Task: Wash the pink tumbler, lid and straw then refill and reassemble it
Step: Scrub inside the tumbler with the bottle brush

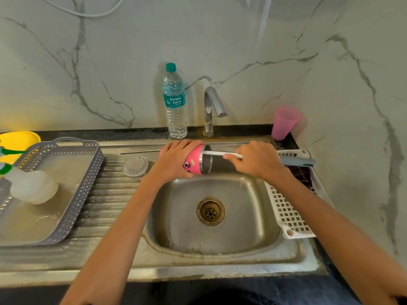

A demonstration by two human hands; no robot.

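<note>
**A:** Left hand [176, 159] is draped over the tumbler [195, 160], fingers [182, 145] curled round its pink body. It's held on its side above the back of the sink [220, 245], mouth facing right.

**B:** Right hand [257, 161] is opposite, fingers wrapped round the brush [217, 153]. The white shaft runs into the tumbler's mouth, and the grey handle sticks out to the right.

**A:** Both forearms stretch forward across the sink. The clear lid [135, 166] lies on the drainboard [114, 194] left of the tumbler, with the straw [141, 152] just behind it.

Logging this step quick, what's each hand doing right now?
Left hand: grips the pink tumbler.
Right hand: grips the brush, its end inside the tumbler.
</note>
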